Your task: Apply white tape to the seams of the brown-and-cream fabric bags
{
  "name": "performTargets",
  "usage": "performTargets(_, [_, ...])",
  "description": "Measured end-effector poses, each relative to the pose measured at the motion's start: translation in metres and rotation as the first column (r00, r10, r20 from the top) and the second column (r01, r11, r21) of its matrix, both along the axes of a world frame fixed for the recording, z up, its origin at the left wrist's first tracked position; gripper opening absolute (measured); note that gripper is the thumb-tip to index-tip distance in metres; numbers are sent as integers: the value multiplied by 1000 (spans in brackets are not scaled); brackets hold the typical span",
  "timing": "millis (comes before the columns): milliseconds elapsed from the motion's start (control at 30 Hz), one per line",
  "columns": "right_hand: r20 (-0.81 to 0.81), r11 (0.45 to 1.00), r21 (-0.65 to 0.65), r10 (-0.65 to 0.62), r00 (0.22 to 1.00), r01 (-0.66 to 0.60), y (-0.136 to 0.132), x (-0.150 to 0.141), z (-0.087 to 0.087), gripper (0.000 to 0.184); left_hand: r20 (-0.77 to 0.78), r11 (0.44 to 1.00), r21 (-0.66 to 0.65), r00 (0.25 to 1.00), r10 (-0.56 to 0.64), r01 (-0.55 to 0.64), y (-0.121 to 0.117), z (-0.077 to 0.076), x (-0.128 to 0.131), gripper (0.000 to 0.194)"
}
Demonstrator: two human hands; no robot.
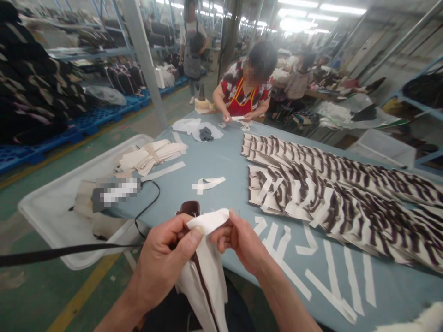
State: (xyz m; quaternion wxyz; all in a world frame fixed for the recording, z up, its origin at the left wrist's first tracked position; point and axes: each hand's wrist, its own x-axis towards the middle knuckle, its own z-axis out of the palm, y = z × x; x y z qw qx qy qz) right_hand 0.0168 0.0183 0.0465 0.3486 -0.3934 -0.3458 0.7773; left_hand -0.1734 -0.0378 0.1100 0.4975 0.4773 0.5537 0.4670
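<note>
In front of me, at the table's near edge, my left hand (173,253) is closed with thumb and fingers on a white fabric strip (209,221). My right hand (242,237) pinches the strip's other end, so it spans between both hands. Below them hangs a cream fabric piece (211,272) with a dark brown line of trim down it. A brown end piece (191,207) shows just behind my left fingers, which partly hide it. What my left hand grips besides the strip is hidden.
Loose white strips (328,267) lie on the blue table (221,159). Long rows of cream-and-brown pieces (311,184) cover its right side. A cream fabric stack (148,154) and a white bin (51,207) are left. A co-worker (247,87) sits opposite, holding a small white piece.
</note>
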Motion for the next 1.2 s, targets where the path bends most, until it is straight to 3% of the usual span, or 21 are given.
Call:
performTargets(67, [285, 975, 128, 139, 948, -181, -5, 16, -5, 64, -27, 999, -31, 999, -26, 25, 5, -1, -6, 49])
performTargets(100, [423, 956, 213, 97, 901, -203, -8, 21, -5, 58, -34, 998, -50, 999, -35, 34, 8, -2, -8, 51])
performTargets(167, [557, 876, 462, -166, 814, -138, -14, 26, 4, 37, -34, 995, -91, 999, -36, 33, 10, -5, -10, 52])
performTargets(200, [532, 784, 614, -325, 782, -92, -16, 25, 11, 24, -27, 994, -108, 999, -34, 31, 10, -7, -10, 51])
performTargets(233, [456, 650, 758, -462, 761, -60, -18, 21, 19, 12, -17, 992, -123, 999, -33, 30, 10, -8, -9, 50])
performTargets(300, [262, 323, 944, -604, 753, -70, -18, 11, 34, 20, 9, 989, -141, 999, -38, 38, 10, -9, -6, 49])
performTargets(333, [201, 188, 977, -620, 759, -105, -16, 4, 40, 26, 19, 990, -133, 999, -42, 45, 9, -9, -4, 48])
performTargets(367, [168, 88, 986, -621, 766, -145, -14, -2, 43, 28, 23, 992, -113, 999, -48, 50, 9, -8, -3, 48])
performTargets(400, [157, 27, 984, -618, 770, -179, -12, -9, 44, 29, 20, 995, -85, 998, -56, 58, 9, -7, -1, 47])
performTargets(467, [150, -24, 977, -623, 768, -210, -7, -19, 41, 29, 3, 997, -31, 998, -67, 67, 9, -5, 1, 46])
performTargets(633, [96, -48, 987, -601, 793, -156, -4, -28, 26, 26, 36, 997, -38, 997, -68, 70, 7, -7, -2, 44])
performTargets(800, [57, -73, 990, -582, 811, -122, -2, -31, 26, 21, 131, 995, -66, 989, -69, 78, 3, -18, -12, 44])
performTargets(867, [35, -37, 997, -571, 820, -69, -2, -33, 27, 18, 174, 996, -58, 983, -54, 65, 3, -19, -12, 51])
performTargets(933, [26, 83, 996, -555, 831, 24, -3, -36, 26, 13, 219, 997, -45, 975, -44, 55, 4, -17, -9, 61])
performTargets(1067, [19, 450, 831, -611, 792, 326, -3, -40, 18, 18, 223, 997, -81, 974, 29, -11, 8, -16, -7, 58])
performTargets(1200, [92, 669, 539, -650, 755, 511, -5, -47, -6, 38, 49, 994, -92, 997, 56, -52, 7, -31, -14, 58])
